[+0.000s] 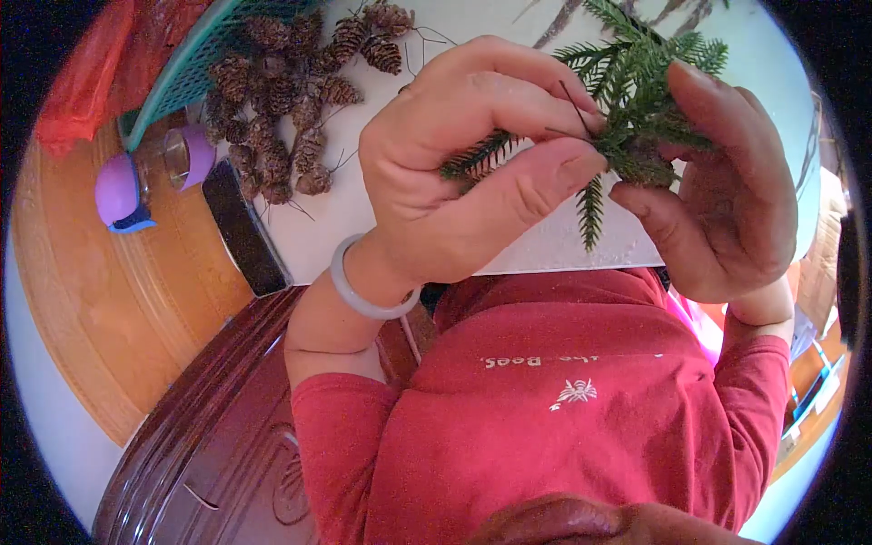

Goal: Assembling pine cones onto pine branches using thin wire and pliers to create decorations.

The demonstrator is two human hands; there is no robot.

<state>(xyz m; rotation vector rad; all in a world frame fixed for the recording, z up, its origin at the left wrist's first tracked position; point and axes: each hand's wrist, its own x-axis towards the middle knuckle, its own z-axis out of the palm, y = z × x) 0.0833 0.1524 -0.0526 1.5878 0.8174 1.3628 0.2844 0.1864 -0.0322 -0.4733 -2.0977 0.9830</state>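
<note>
Right of the pine cones (282,93), could drop the green sprig (629,84) through too light a pinch by the left hand (411,159), given an unclear hold in the curled right hand (740,195).

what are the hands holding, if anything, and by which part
A green needled sprig: the left hand pinches it between thumb and fingers near where its branches meet; the right hand curls around its right side, contact unclear.

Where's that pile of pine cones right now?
In the head view, the pile of pine cones lies at the upper left on the white surface, beside the green mesh basket and left of the person's left hand.
</note>
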